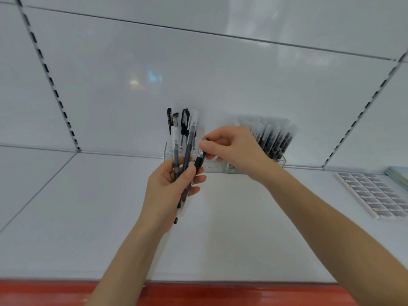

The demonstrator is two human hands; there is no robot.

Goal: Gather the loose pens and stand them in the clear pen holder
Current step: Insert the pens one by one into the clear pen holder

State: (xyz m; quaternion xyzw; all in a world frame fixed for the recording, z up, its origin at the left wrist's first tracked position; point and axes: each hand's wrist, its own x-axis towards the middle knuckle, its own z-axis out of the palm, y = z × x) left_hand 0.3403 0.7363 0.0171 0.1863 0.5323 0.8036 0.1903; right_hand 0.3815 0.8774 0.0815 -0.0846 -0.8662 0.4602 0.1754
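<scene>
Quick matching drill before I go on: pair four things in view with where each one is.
1 left hand
2 right hand
3 clear pen holder
4 packaged pens

a stands against the back wall behind the left hand
b grips a bundle of pens
c pinches one black pen
d far right section of the acrylic rack

Pairs: 1-b, 2-c, 3-a, 4-d

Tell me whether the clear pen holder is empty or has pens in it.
It has pens in it. Several black-capped pens stand upright in the clear pen holder, behind the bundle in the left hand.
</scene>
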